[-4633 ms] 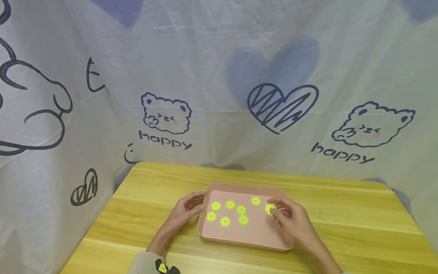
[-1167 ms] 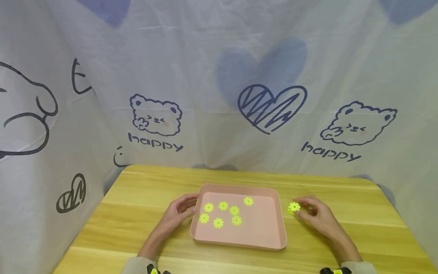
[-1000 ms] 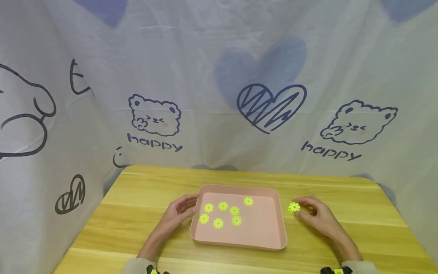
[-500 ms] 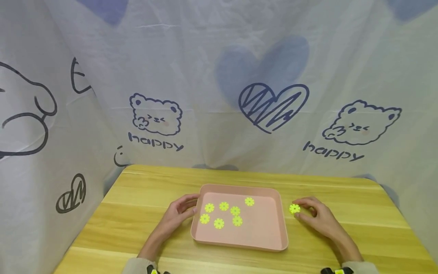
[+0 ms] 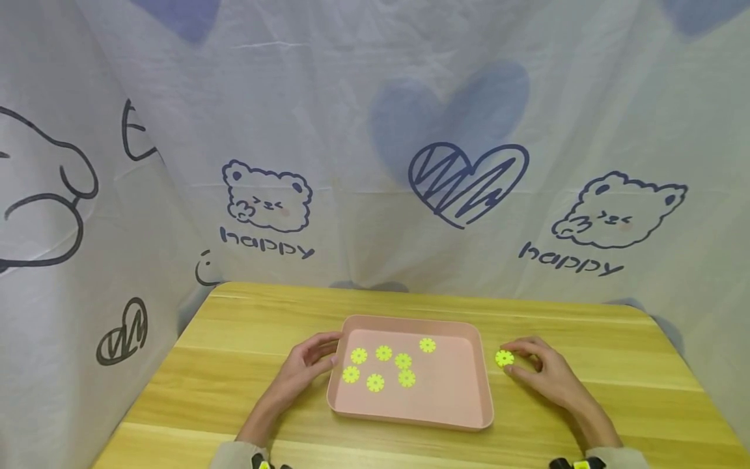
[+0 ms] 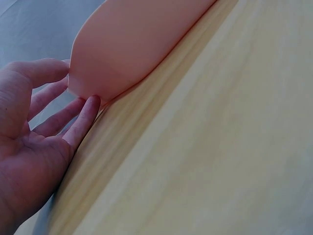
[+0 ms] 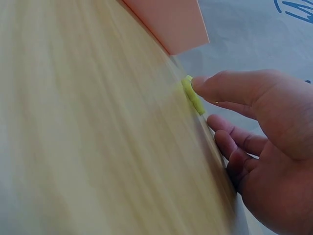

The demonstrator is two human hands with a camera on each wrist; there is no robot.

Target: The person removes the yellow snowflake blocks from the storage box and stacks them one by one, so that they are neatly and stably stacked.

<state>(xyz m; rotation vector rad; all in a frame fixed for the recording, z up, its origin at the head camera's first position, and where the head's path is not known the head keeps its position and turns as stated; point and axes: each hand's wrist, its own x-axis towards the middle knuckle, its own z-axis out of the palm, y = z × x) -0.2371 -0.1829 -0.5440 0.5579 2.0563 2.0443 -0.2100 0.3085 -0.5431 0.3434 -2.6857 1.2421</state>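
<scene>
A shallow pink tray (image 5: 410, 407) holds several yellow notched snowflake discs (image 5: 375, 382), lying flat mostly in its left half. My left hand (image 5: 305, 366) rests against the tray's left end; in the left wrist view its fingertips touch the outer wall of the pink tray (image 6: 127, 46). To the right of the tray, my right hand (image 5: 541, 370) holds a yellow snowflake disc (image 5: 504, 358) by its edge with thumb and forefinger, low at the tabletop. In the right wrist view the yellow disc (image 7: 192, 95) looks layered, like discs stacked together; the forefinger is mostly hidden behind the thumb.
The wooden table (image 5: 263, 306) extends around the tray on all sides. A white printed cloth (image 5: 363, 260) hangs behind it and at the left. The tray's raised rim stands between the loose discs and my right hand.
My right hand has taken a yellow disc out of the tray to the table on the right. There the tilted disc has come down flat onto another. The left hand stays at the tray.
</scene>
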